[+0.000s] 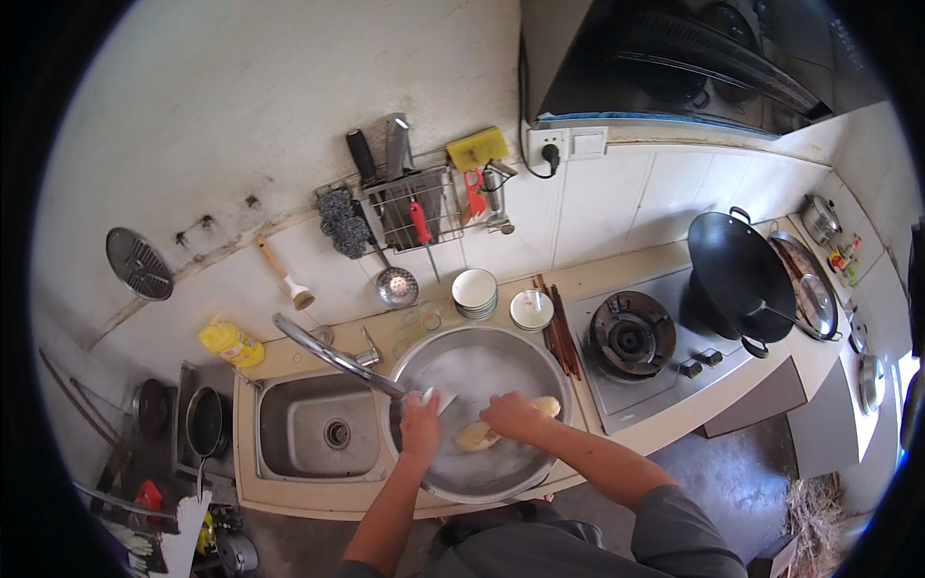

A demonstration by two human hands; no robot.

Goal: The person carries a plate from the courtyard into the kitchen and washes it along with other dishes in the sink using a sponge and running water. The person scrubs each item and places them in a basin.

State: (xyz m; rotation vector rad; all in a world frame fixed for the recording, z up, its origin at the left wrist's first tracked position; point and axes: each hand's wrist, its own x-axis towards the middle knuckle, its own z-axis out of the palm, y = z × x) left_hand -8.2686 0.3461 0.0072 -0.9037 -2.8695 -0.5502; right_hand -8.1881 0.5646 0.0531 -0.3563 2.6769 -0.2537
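A large round metal basin holds foamy, whitish water and rests on the counter, partly over the sink area. My left hand grips a small white dish at the basin's left side, near the tip of the chrome faucet; the dish is blurred and mostly hidden by my fingers. My right hand is closed around a pale yellow loofah-like scrubber, whose two ends stick out on either side of the hand above the foam.
Stacked bowls, small dishes and chopsticks stand behind the basin. A steel sink lies left. To the right are a gas burner and a black wok. A wire rack with knives hangs on the wall.
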